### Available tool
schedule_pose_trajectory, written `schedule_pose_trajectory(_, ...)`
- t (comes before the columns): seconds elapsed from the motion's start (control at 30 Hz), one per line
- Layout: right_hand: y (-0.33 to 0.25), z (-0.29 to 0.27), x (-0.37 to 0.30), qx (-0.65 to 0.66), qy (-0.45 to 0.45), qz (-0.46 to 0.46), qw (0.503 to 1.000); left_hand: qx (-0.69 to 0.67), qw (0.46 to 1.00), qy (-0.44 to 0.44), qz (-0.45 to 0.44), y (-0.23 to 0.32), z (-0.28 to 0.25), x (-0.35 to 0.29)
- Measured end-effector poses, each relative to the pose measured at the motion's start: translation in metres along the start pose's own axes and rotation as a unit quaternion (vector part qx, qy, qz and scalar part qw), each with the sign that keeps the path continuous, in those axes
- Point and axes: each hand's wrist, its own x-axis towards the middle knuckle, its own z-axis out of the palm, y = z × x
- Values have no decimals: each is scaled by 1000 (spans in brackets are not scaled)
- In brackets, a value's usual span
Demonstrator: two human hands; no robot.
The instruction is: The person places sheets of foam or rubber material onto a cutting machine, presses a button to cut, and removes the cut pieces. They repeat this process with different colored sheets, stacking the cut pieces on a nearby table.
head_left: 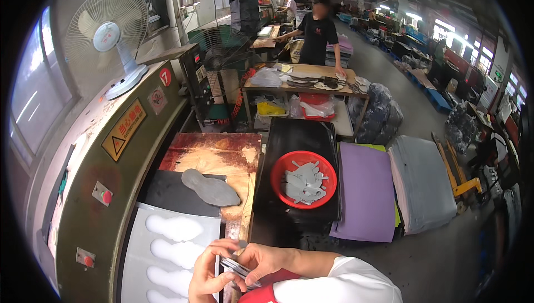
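Close to my body, my left hand point(203, 276) and my right hand point(271, 258) meet around a small stack of thin grey-white pieces point(236, 267). Fingers of both hands are closed on the stack, partly hiding it. Just left of them, a light grey sheet point(132, 247) lies on the machine bed, with several white sole-shaped areas in a column. Beyond the sheet, a dark grey sole-shaped piece point(210, 187) rests partly on a black mat point(161, 188) and partly on the worn wooden board point(222, 153).
A red basin point(276, 178) of grey offcuts point(306, 183) stands on a black surface to the right. Beside it are purple sheets point(364, 192) and grey sheets point(425, 183). The green machine point(105, 169) carries a fan point(107, 36). A person point(317, 36) stands behind a table point(300, 78).
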Motion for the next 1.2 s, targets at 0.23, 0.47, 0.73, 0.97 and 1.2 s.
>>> schedule_pose_trajectory(0.23, 7, 1, 9, 45, -70, 40, 996, 174, 985, -3, 12, 36, 3, -14)
schedule_pose_trajectory(0.47, -4, 7, 22, 32, -123, 62, 990, 204, 972, 114, 32, 38, 13, -34)
schedule_pose_trajectory(0.73, 2, 12, 31, -310, 21, -64, 948, 223, 936, 251, 103, 41, 10, -65)
schedule_pose_trajectory(0.97, 37, 8, 44, -367, 96, -117, 918, 145, 848, 510, 21, 40, 12, -89)
schedule_pose_trajectory(1.2, 47, 11, 41, -459, 171, -157, 857, 99, 850, 499, -136, 73, 21, -89)
